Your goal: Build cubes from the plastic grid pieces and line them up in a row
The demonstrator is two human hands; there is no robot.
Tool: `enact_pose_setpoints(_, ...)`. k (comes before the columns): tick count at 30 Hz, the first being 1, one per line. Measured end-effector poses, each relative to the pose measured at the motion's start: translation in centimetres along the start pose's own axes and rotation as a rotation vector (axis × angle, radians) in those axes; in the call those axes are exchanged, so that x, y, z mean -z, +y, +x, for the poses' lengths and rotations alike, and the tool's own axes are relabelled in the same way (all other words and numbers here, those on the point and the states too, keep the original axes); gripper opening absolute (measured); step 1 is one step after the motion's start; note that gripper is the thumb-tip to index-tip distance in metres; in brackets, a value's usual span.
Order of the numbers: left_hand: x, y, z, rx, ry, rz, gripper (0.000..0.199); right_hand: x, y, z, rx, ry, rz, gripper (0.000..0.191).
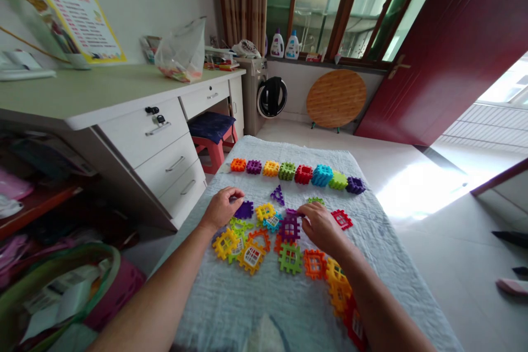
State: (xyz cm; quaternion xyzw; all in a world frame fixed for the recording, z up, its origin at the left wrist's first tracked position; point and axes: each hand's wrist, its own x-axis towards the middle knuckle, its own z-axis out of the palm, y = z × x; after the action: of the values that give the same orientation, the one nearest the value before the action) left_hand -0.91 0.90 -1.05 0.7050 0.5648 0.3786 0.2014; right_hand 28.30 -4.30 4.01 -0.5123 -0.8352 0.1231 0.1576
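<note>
Loose plastic interlocking tiles with notched edges lie on a cloth-covered table. My left hand is closed, thumb and fingers at the upper left edge of a dark purple tile. My right hand is closed too, its fingertips on the top of a purple window tile. Between the hands are a yellow tile and a blue tile. A purple triangle lies farther off. Nearer are a green tile, an orange tile and several yellow ones. My right forearm partly hides red pieces.
A row of several assembled cubes, among them a red cube, stands across the far part of the table. At left are a desk with drawers and a red stool. A pink basket sits at lower left; a red door is at right.
</note>
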Motion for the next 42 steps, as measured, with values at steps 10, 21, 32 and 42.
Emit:
enact_pose_setpoints(10,0.0,-0.1,0.1,-0.008,-0.007,-0.002,0.013,-0.5,1.3,0.1,-0.242,0.176,0.181,0.026)
enact_pose_setpoints(21,-0.1,-0.1,0.0,-0.012,-0.007,0.001,0.014,-0.8,1.5,-0.5,-0.107,-0.039,-0.107,0.054)
enact_pose_setpoints(32,-0.1,0.1,-0.1,0.002,-0.013,-0.008,0.014,0.0,-0.4,-0.4,0.098,-0.009,0.186,0.044)
enact_pose_setpoints(42,0.0,0.3,-0.3,-0.013,-0.026,0.032,0.014,-1.2,-0.6,-0.3,0.135,-0.079,0.197,0.040)
